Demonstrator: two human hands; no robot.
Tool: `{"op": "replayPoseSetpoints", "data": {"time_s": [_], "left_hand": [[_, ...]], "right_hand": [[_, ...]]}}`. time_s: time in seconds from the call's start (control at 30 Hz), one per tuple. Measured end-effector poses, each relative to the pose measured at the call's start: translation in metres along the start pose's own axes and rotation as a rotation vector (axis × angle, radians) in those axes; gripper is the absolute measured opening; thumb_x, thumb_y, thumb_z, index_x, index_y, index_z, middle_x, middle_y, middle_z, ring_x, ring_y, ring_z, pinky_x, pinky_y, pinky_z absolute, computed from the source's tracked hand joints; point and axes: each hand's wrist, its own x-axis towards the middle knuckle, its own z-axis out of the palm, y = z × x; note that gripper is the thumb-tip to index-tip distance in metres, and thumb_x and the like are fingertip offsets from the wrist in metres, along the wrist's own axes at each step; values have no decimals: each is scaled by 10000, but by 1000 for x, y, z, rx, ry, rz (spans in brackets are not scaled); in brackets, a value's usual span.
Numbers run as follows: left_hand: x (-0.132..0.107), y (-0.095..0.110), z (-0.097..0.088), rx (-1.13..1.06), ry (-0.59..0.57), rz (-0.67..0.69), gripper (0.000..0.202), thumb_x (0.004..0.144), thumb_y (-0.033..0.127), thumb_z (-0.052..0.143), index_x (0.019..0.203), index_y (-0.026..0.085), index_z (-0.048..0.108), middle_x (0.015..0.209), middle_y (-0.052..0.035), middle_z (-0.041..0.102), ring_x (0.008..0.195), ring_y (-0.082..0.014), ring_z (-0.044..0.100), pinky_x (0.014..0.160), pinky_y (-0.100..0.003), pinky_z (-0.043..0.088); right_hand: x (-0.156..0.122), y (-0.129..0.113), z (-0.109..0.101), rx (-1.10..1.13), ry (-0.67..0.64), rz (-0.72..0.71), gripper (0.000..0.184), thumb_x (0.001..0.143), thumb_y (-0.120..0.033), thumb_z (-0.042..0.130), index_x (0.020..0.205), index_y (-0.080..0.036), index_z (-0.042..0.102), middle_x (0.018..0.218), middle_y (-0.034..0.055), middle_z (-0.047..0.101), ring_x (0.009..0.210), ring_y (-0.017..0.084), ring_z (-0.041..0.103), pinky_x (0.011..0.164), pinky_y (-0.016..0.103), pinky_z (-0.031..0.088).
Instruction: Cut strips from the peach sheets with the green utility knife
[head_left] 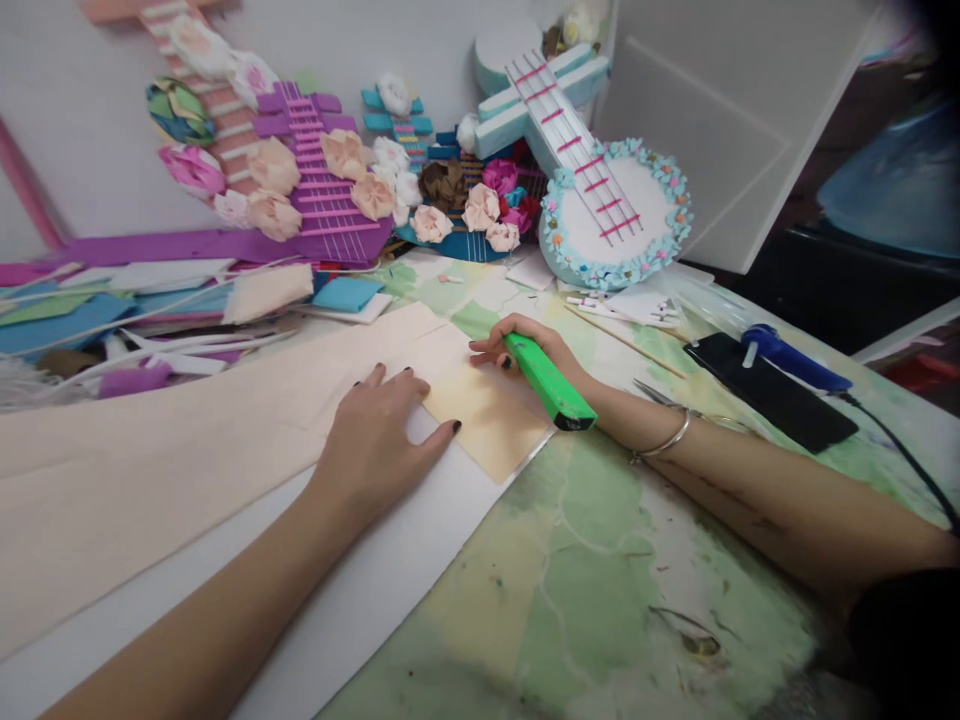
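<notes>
My left hand (382,430) lies flat with fingers spread on pale peach foam sheets (172,440) stacked over a white sheet (390,570), pressing them to the table. My right hand (525,350) is closed around a bright green utility knife (549,382), its front end down at the far edge of a yellowish foam piece (487,420). The blade tip is hidden by my fingers. A thin silver bangle (664,442) circles my right wrist.
Foam craft guitars with paper flowers lean on the wall: a purple one (315,190), a white and blue one (600,200). Foam scraps (150,310) pile at the left. A black phone (769,390), a blue glue gun (787,358) and scissors (660,395) lie on the right of the green mat (600,580).
</notes>
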Motion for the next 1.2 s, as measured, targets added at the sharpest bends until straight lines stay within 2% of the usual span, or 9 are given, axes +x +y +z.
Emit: {"op": "replayPoseSetpoints", "data": {"time_s": [0.17, 0.33, 0.57, 0.77, 0.97, 1.2], "left_hand": [[1, 1, 0, -5, -15, -55, 467, 805, 503, 568, 1079, 124, 585, 1180, -174, 638, 1272, -426, 463, 1012, -530, 419], [-1, 3, -2, 8, -13, -61, 421, 807, 489, 577, 1044, 142, 597, 1192, -163, 642, 1305, -428, 426, 1049, -577, 364], [-4, 8, -5, 40, -29, -60, 371, 839, 478, 567, 1017, 158, 623, 1274, -164, 613, 1362, -446, 350, 1065, -624, 316], [-4, 7, -5, 21, -22, -61, 360, 843, 473, 580, 1015, 162, 633, 1255, -157, 625, 1354, -443, 360, 1053, -636, 319], [-4, 6, -4, 38, -18, -54, 337, 849, 470, 574, 976, 164, 639, 1277, -157, 617, 1339, -441, 379, 1044, -632, 337], [-3, 6, -4, 39, -14, -56, 332, 845, 478, 573, 963, 175, 639, 1257, -146, 631, 1328, -440, 392, 1041, -627, 344]], "right_hand": [[-3, 3, -3, -68, -33, -35, 244, 804, -355, 716, 943, -207, 581, 983, 43, 692, 1029, 190, 682, 868, 313, 548], [-8, -2, -1, -142, -96, -23, 244, 813, -361, 706, 951, -205, 579, 1016, 58, 703, 1083, 225, 670, 866, 328, 553], [-10, -5, -1, -262, -121, -31, 222, 824, -329, 696, 982, -220, 586, 1065, 61, 714, 1096, 237, 669, 921, 371, 540], [-11, -5, -2, -258, -106, -21, 224, 824, -331, 697, 983, -218, 587, 1084, 73, 712, 1100, 234, 667, 893, 350, 549], [-9, -6, -2, -159, -100, -10, 244, 800, -333, 725, 957, -209, 584, 1069, 76, 700, 1086, 236, 674, 890, 343, 550], [-9, -3, -4, -145, -108, 21, 275, 789, -344, 738, 974, -214, 581, 1066, 71, 702, 1101, 240, 671, 930, 362, 540]]}}
